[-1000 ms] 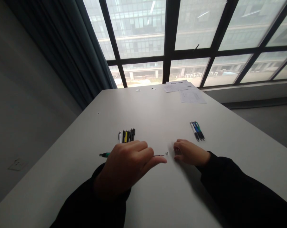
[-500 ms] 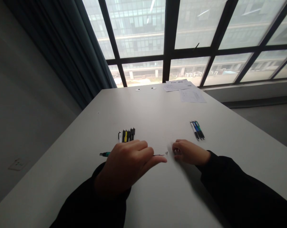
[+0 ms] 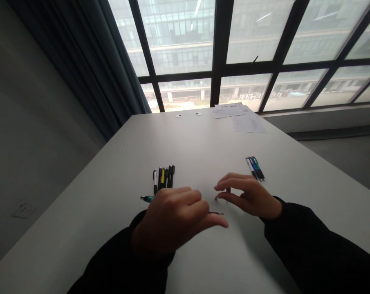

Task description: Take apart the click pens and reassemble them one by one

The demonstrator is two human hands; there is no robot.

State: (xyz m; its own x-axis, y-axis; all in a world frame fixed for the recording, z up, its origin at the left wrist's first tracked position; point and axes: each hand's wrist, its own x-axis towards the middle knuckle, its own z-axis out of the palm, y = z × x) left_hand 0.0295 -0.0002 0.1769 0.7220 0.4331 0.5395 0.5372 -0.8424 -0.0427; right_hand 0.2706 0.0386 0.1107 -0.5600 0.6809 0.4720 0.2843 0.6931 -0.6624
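Right hand higher, half open over tiny dark part

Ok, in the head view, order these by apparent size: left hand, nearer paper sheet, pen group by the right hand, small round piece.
The left hand looks largest, helped by nearness to the camera. Then the nearer paper sheet, the pen group, and the small round piece, smallest.
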